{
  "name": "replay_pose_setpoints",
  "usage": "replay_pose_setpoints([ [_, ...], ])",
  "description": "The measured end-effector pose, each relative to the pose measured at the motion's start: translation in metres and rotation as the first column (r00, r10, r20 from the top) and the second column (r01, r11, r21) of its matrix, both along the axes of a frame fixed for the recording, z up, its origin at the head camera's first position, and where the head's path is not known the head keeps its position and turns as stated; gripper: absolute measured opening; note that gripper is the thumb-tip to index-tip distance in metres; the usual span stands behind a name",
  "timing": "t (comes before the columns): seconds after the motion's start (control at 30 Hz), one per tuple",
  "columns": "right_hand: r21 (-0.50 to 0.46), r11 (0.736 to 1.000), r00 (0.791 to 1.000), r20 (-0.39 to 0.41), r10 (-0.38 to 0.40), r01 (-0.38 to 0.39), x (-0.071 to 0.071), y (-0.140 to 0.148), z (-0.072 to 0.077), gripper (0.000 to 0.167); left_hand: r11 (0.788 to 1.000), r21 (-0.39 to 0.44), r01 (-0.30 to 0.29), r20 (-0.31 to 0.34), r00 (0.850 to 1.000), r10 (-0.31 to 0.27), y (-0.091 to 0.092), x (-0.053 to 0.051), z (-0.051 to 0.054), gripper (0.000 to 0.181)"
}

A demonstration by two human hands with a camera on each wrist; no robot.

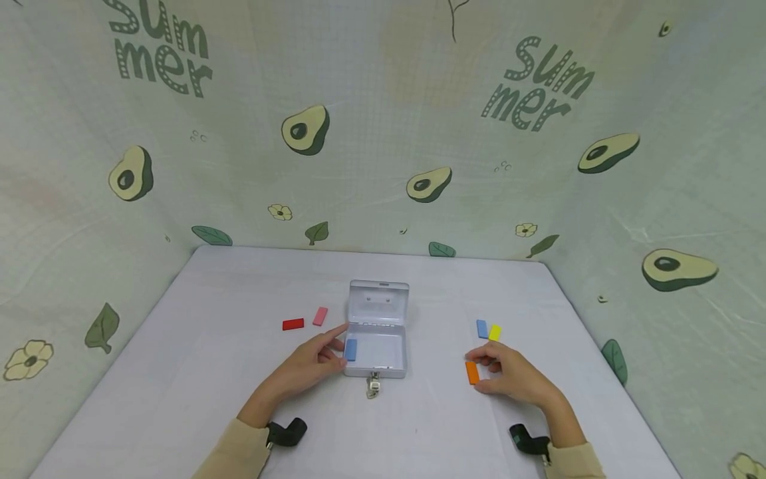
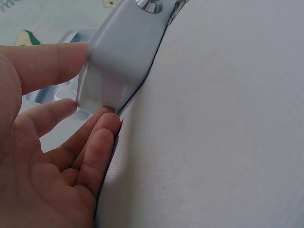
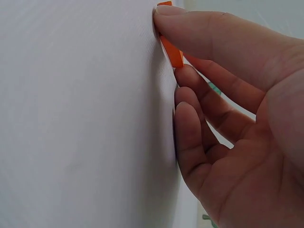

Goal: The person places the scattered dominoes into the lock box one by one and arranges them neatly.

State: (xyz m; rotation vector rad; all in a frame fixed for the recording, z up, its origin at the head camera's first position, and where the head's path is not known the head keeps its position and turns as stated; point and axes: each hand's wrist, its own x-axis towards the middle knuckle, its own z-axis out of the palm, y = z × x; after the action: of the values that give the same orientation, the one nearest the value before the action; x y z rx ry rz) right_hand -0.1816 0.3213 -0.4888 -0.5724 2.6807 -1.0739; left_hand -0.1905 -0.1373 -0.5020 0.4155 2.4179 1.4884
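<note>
An open light-grey metal box [image 1: 375,374] stands on the white table, lid raised at the back, with a blue block [image 1: 351,350] inside at its left. My left hand [image 1: 308,367] holds the box's left side, thumb by the front corner and index finger reaching toward the hinge; in the left wrist view the hand [image 2: 57,137] has its fingertips against the box wall [image 2: 126,42]. To the right, my right hand [image 1: 511,376] pinches an orange block [image 1: 472,373] at the tabletop. The right wrist view shows the thumb of that hand [image 3: 228,104] over the orange block [image 3: 172,51].
Left of the box lie a red block [image 1: 293,324] and a pink block [image 1: 320,316]. Beyond my right hand are a second blue block [image 1: 481,328] and a yellow block [image 1: 495,332]. Keys [image 1: 373,387] hang at the box's front. Patterned cloth [image 1: 371,133] surrounds the table.
</note>
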Motion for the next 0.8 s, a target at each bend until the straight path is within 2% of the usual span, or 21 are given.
replay_pose_setpoints([
  [0.5,0.007,1.000,1.000,-0.014,0.003,-0.003,0.0001,0.0004,0.0032,0.045,1.000,0.001,-0.003,-0.022,1.000,0.003,0.0003,0.0002,-0.0003,0.071],
  [0.8,0.002,1.000,0.999,-0.040,-0.011,0.011,0.0018,0.0001,-0.0014,0.044,1.000,0.007,-0.002,-0.009,1.000,0.002,0.0010,0.0007,-0.0004,0.071],
])
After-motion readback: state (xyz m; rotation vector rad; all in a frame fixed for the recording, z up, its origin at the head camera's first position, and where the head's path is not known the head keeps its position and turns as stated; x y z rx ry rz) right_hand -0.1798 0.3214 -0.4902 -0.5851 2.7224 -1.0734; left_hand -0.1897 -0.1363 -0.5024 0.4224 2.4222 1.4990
